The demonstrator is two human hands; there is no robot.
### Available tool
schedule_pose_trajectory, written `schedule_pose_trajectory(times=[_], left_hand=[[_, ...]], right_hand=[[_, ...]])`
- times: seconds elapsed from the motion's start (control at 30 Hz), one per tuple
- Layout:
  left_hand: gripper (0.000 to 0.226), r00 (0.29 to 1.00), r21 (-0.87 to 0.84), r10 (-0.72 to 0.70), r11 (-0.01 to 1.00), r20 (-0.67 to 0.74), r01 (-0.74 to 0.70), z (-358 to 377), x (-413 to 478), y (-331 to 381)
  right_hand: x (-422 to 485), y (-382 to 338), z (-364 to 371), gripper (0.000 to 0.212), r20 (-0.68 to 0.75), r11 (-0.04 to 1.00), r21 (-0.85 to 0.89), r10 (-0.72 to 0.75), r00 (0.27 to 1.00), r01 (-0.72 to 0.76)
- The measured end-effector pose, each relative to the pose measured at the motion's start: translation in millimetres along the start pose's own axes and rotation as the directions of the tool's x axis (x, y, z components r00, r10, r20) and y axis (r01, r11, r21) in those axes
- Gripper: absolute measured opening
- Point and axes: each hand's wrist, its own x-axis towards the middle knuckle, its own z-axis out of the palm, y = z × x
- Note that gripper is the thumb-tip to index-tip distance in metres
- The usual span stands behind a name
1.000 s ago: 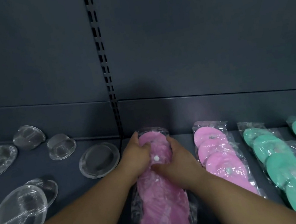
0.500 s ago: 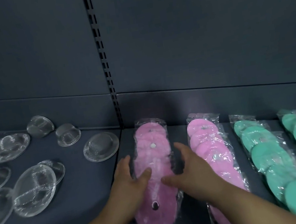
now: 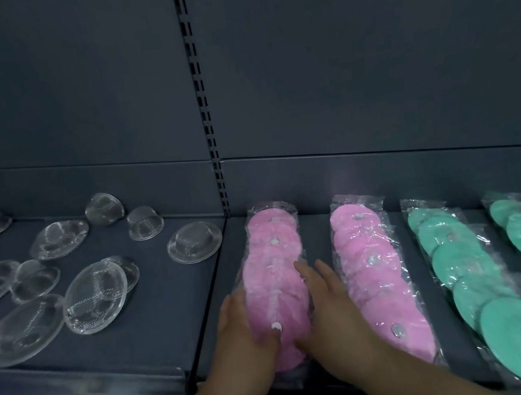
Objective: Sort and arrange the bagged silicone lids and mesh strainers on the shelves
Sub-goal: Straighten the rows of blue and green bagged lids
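Watching the head view, I see my left hand [image 3: 243, 342] and right hand [image 3: 334, 318] lying flat, fingers straight, pressing the sides of the bagged pink lids [image 3: 276, 276] between them on the shelf [image 3: 315, 233]. Just right of my right hand lies a second pink bag [image 3: 374, 268]; an uneven shove, I judge, could skew the slippery sleeve into it.

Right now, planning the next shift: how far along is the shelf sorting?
Done: one pink lid bag and two green lid bags lie in parallel rows. In hand: left hand and right hand flank the leftmost pink bag, seemingly squaring it. Left: mesh strainers lie scattered on the left shelf.
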Motion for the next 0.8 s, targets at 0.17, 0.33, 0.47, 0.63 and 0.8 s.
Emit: schedule_pose_trajectory(times=[0.17, 0.33, 0.47, 0.63, 0.8], left_hand=[[0.072, 1.0, 0.041, -0.03, 0.999, -0.004, 0.03, 1, 3, 1], [0.07, 0.995, 0.094, -0.079, 0.993, 0.063, 0.073, 1, 8, 2], [0.058, 0.998, 0.077, -0.036, 0.997, 0.047, 0.032, -3, 15, 6], [0.038, 0.998, 0.081, 0.011, 0.997, 0.063, -0.016, -10, 17, 10], [0.071, 0.986, 0.269, 0.056, 0.963, -0.155, -0.012, -54, 14, -15]], right_hand=[[1, 4, -4, 0.089, -0.011, 0.998, -0.006, -0.055, 0.998, 0.055], [9, 8, -11, 0.063, 0.086, 0.985, -0.11, -0.121, 0.989, 0.131], [19, 7, -20, 0.081, 0.071, 0.985, -0.125, -0.107, 0.992, 0.115], [28, -5, -23, 0.064, 0.124, 0.966, -0.193, -0.151, 0.981, 0.173], [35, -21, -19, 0.059, 0.022, 0.971, -0.091, -0.218, 0.976, 0.219]])
